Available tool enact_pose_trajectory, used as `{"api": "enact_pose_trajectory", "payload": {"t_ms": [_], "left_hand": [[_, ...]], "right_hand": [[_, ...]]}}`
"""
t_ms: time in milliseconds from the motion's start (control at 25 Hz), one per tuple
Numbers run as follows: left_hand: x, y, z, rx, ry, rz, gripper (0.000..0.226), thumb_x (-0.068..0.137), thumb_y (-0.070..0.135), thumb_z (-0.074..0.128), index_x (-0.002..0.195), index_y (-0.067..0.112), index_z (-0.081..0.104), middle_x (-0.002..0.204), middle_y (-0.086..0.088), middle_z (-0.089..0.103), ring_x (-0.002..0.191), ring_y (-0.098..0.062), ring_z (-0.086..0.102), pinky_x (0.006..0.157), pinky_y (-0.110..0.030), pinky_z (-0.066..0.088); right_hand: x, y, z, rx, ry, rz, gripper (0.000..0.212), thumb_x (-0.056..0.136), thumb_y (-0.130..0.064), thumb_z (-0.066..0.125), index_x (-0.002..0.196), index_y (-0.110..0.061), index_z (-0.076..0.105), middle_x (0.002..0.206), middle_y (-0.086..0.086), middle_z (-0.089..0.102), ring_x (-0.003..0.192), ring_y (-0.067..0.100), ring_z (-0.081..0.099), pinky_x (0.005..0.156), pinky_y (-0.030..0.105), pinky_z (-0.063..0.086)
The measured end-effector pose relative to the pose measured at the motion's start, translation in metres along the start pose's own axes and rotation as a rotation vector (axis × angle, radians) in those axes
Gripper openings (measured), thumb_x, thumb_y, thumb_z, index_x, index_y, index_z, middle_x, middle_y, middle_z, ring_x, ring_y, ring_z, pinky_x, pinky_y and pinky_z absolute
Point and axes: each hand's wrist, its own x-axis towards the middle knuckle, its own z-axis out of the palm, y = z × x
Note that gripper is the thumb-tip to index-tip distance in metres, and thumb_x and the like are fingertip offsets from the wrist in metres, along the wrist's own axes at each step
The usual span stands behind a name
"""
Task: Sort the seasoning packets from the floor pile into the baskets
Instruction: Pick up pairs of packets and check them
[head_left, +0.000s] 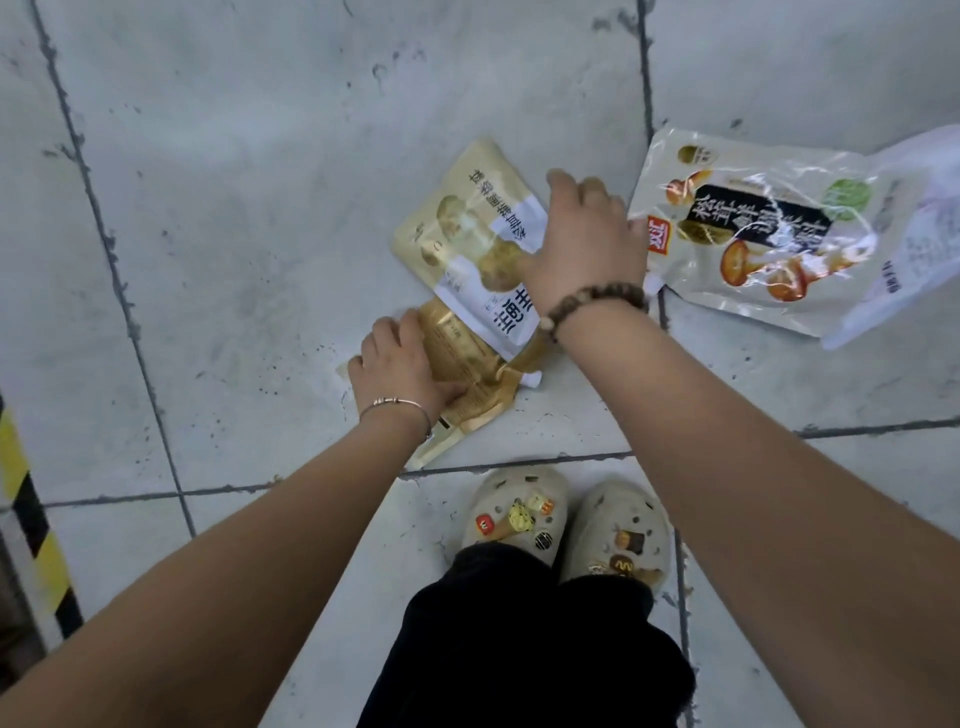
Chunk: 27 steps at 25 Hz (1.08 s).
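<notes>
I am bending over the gray floor (249, 218) and both my arms reach down.

My left hand (400, 364) holds the gold packet (470, 358). My fingers curl over its left edge and my thumb lies flat on top of it. The gold packet lies on the floor just in front of my shoes (519, 512).

The cream packet (462, 234) lies on top of the far end of the gold packet. It has a white band with big dark letters. My right hand (587, 244) is on its right side. My fingers are bent down over the edge there. I see only the back of this hand, so I cannot tell if it is pinching the packet or just touching it.

To the right is the mushroom packet (769, 234). It is shiny and has brown mushrooms on it. It lies flat on the floor, just beside my right hand. A see-through white bag (924, 223) lies partly under its far right end.

I have a brown bead bracelet (592, 304) on my right wrist and a thin silver bracelet (397, 402) on my left wrist. My shoes are cream with little charms, and my trousers (519, 649) are black. A yellow and black stripe (28, 509) runs along the floor at the far left.
</notes>
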Motion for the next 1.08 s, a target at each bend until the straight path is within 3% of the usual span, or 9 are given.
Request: {"api": "enact_pose_trajectory", "payload": {"t_ms": [160,280,360,520,680,760,840,960,1080], "left_hand": [[0.007,0.001,0.013,0.014,0.080,-0.008,0.111,0.057,0.057,0.079,0.143,0.019,0.020,0.126,-0.011,0.041,0.117,-0.030,0.041,0.102,-0.040,0.028],[0.011,-0.002,0.013,-0.012,0.063,0.035,0.102,0.057,0.056,0.079,0.136,0.017,0.029,0.119,-0.010,0.045,0.110,-0.029,0.046,0.096,-0.037,0.031],[0.013,-0.003,0.012,-0.028,0.041,0.041,0.091,0.058,0.055,0.079,0.127,0.015,0.036,0.116,-0.008,0.049,0.106,-0.028,0.050,0.090,-0.037,0.034],[0.015,-0.001,0.009,-0.093,-0.032,-0.009,0.075,0.061,0.050,0.080,0.111,0.012,0.041,0.109,-0.008,0.055,0.099,-0.030,0.055,0.075,-0.034,0.031],[0.011,0.000,0.008,-0.192,-0.052,-0.096,0.059,0.066,0.045,0.079,0.092,0.018,0.033,0.078,0.001,0.052,0.073,-0.029,0.051,0.057,-0.031,0.030],[0.007,0.000,0.007,-0.254,-0.059,-0.136,0.054,0.069,0.044,0.077,0.092,0.020,0.034,0.069,0.005,0.046,0.067,-0.025,0.047,0.048,-0.029,0.027],[0.000,-0.003,0.003,-0.289,-0.065,-0.151,0.050,0.073,0.044,0.074,0.094,0.021,0.036,0.069,0.006,0.046,0.068,-0.025,0.048,0.050,-0.029,0.030],[-0.022,-0.002,-0.010,-0.346,-0.027,-0.149,0.045,0.075,0.044,0.071,0.094,0.021,0.038,0.070,0.008,0.047,0.069,-0.025,0.049,0.059,-0.031,0.034],[-0.051,0.006,-0.036,-0.444,0.036,-0.163,0.043,0.077,0.043,0.070,0.099,0.019,0.042,0.069,0.012,0.045,0.070,-0.024,0.049,0.058,-0.030,0.031]], "right_hand": [[0.026,-0.007,0.030,-0.090,-0.211,0.040,0.092,0.071,-0.052,0.068,0.142,-0.017,0.022,0.136,0.009,0.040,0.124,0.029,0.043,0.095,0.043,0.034],[0.033,-0.009,0.047,-0.097,-0.269,0.110,0.102,0.064,-0.058,0.073,0.140,-0.015,0.021,0.138,0.009,0.038,0.124,0.029,0.044,0.096,0.044,0.033],[0.045,-0.011,0.054,-0.082,-0.242,0.184,0.094,0.064,-0.052,0.076,0.135,-0.014,0.028,0.135,0.008,0.040,0.122,0.026,0.047,0.097,0.043,0.031],[0.063,-0.005,0.063,-0.023,-0.221,0.308,0.052,0.089,-0.036,0.056,0.132,-0.016,0.036,0.136,0.007,0.042,0.121,0.022,0.048,0.098,0.038,0.031],[0.054,0.000,0.058,0.020,-0.221,0.270,0.047,0.082,-0.037,0.065,0.124,-0.023,0.047,0.129,0.006,0.048,0.118,0.025,0.049,0.093,0.039,0.036],[0.040,0.003,0.052,0.150,-0.239,0.240,0.055,0.070,-0.036,0.078,0.113,-0.020,0.048,0.115,0.003,0.056,0.107,0.024,0.055,0.080,0.034,0.039],[0.020,0.011,0.042,0.367,-0.292,0.265,0.061,0.061,-0.035,0.085,0.105,-0.017,0.048,0.104,0.002,0.059,0.097,0.023,0.057,0.072,0.029,0.041],[-0.020,0.039,0.020,0.651,-0.233,0.371,0.050,0.063,-0.025,0.084,0.098,-0.017,0.049,0.096,-0.001,0.058,0.090,0.021,0.056,0.072,0.029,0.044],[-0.072,0.069,-0.013,0.830,-0.110,0.518,0.046,0.067,-0.018,0.081,0.100,-0.016,0.050,0.090,-0.002,0.058,0.079,0.017,0.057,0.069,0.027,0.046]]}}
